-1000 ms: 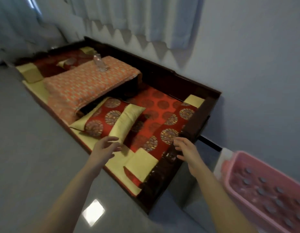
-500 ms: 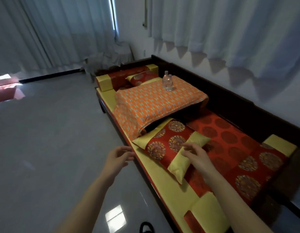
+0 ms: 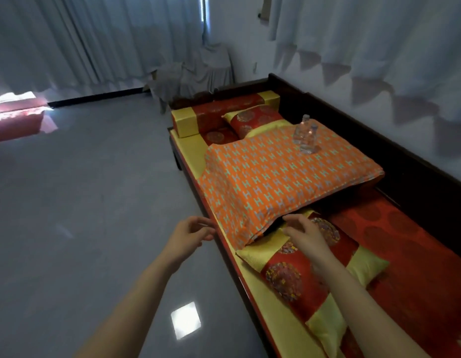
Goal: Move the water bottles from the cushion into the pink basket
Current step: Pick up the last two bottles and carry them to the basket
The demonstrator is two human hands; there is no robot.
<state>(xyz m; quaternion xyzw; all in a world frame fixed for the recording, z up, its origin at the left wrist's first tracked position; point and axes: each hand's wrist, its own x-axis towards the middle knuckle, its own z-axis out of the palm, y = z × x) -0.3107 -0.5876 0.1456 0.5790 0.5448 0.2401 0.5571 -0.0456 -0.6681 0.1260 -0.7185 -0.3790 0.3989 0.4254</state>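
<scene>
Clear water bottles (image 3: 305,134) stand close together at the far right corner of the orange patterned cushion (image 3: 278,182) on the long wooden bench. My left hand (image 3: 188,235) hovers over the floor just left of the bench edge, fingers apart and empty. My right hand (image 3: 305,235) is over the near edge of the orange cushion and the red-and-yellow pillow (image 3: 312,272), also empty with fingers spread. Both hands are well short of the bottles. The pink basket is out of view.
The dark wooden bench (image 3: 358,130) runs along the right wall under white curtains. More red-and-yellow pillows (image 3: 252,118) lie at its far end. A cloth-covered chair (image 3: 196,73) stands in the far corner. Grey floor (image 3: 82,202) stretches to the left.
The view has swung left and forward along the bench; the pink basket has dropped out of sight. The orange cushion and bottles are closer. Both hands stay empty and have moved toward the cushion.
</scene>
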